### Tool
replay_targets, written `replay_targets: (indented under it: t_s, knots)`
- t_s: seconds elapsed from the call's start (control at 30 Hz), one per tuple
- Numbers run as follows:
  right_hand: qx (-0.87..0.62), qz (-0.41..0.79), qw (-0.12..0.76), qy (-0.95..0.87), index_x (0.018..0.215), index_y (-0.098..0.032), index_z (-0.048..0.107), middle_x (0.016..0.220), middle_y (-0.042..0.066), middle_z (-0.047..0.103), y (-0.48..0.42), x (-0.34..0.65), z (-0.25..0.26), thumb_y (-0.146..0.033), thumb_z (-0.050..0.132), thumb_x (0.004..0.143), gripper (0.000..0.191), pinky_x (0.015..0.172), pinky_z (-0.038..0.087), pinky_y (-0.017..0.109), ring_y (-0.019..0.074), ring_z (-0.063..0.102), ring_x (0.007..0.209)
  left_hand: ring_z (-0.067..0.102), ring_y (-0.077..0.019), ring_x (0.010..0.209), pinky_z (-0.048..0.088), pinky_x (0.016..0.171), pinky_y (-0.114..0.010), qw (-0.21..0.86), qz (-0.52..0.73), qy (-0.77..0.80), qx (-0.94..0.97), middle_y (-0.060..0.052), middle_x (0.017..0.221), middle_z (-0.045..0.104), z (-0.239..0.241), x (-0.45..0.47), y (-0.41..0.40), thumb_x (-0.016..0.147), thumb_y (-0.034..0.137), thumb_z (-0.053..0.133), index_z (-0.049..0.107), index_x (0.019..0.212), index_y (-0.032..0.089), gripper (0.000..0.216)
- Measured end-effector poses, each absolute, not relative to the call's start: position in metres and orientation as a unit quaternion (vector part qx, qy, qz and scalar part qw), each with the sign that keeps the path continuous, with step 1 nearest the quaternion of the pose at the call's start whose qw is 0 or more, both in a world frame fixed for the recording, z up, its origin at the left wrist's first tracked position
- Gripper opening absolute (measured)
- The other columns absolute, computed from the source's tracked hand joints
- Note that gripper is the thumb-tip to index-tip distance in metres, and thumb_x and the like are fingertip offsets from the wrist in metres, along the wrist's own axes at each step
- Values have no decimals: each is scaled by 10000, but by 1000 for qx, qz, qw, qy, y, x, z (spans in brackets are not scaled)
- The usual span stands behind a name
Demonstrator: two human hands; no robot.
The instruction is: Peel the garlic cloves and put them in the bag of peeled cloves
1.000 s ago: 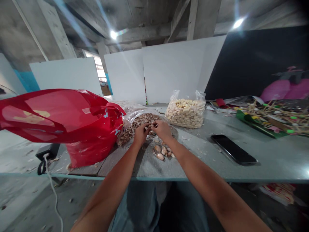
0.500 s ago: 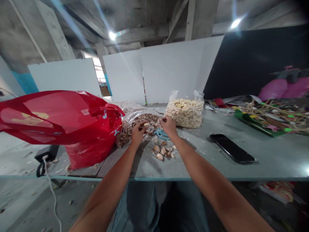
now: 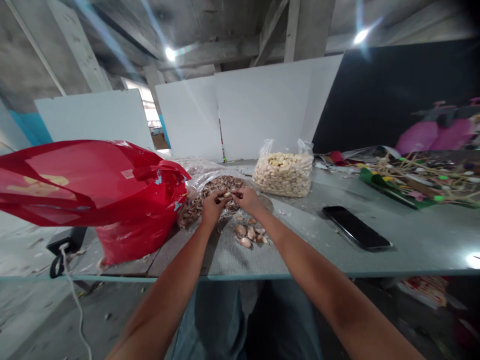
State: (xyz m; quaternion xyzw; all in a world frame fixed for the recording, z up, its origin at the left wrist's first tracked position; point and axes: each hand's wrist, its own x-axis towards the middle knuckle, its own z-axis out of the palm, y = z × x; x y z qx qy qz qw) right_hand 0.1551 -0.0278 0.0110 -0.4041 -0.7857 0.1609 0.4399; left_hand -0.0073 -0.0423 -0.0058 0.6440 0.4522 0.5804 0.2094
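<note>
Both hands (left hand (image 3: 212, 206), right hand (image 3: 245, 199)) pinch one garlic clove (image 3: 227, 194) together.

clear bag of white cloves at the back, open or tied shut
Open: the clear bag stands upright, its top edges spread apart, and the pale cloves heaped inside show uncovered at the mouth.

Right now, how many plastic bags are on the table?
3. The red bag is on the left, a clear bag of garlic skins sits by both hands, and a clear bag of peeled cloves stands behind. Others may be hidden.
</note>
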Motion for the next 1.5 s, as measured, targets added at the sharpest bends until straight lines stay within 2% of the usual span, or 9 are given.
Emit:
replay_targets:
  t_s: [0.13,0.37,0.7,0.87,0.97,1.07,1.33,1.5]
  knots:
    - [-424,164,424,-784,1032,-165,736,894,62,749,-29,154,13,-201,573,812,276,731,493,241,158,674,788,572,-109,533,445,499,-221,192,559,458,664,-35,762,705,-10,-8,-38,720,407,708,711,1023,167,386]
    - [-465,112,418,-772,967,-133,741,838,89,737,-28,150,14,-219,590,776,258,697,473,245,175,665,754,597,-123,538,458,551,-235,170,537,464,684,-25,696,687,-9,-7,-40,777,418,663,696,1060,169,378]
    - [-471,147,453,-743,848,-132,731,736,57,712,-25,148,13,-237,594,742,202,659,475,240,166,645,696,589,-111,530,483,523,-232,233,566,443,655,-38,762,703,-4,-2,-41,767,416,663,691,1031,147,378]
    - [-487,243,493,-679,802,-142,698,693,50,702,-21,140,7,-260,628,717,162,630,531,268,189,664,674,592,-104,559,500,541,-237,255,585,425,642,-59,882,713,-4,1,-41,747,442,681,681,1037,147,414]
    - [-460,364,521,-620,758,-157,657,672,36,693,-18,136,5,-224,613,723,87,605,561,277,180,669,633,583,-103,570,512,550,-247,304,601,406,618,-59,883,703,-7,2,-38,724,470,697,662,1065,141,475]
    - [-428,447,536,-574,693,-170,602,632,14,668,-18,135,6,-225,632,718,67,592,572,274,160,659,592,554,-91,539,514,547,-253,381,602,388,585,-27,792,670,-10,2,-35,722,472,698,631,1119,146,518]
    - [-406,430,542,-597,700,-159,601,583,-11,631,-17,141,11,-277,683,661,148,559,556,246,139,633,556,480,-57,507,507,559,-231,504,589,331,538,43,652,538,-7,4,-40,714,430,728,598,1154,187,519]
    - [-382,437,531,-617,710,-166,604,589,-16,630,-19,142,11,-288,646,670,135,559,554,255,133,618,544,485,-61,520,497,513,-224,549,578,321,512,33,713,549,-4,3,-46,717,423,724,579,1156,210,509]
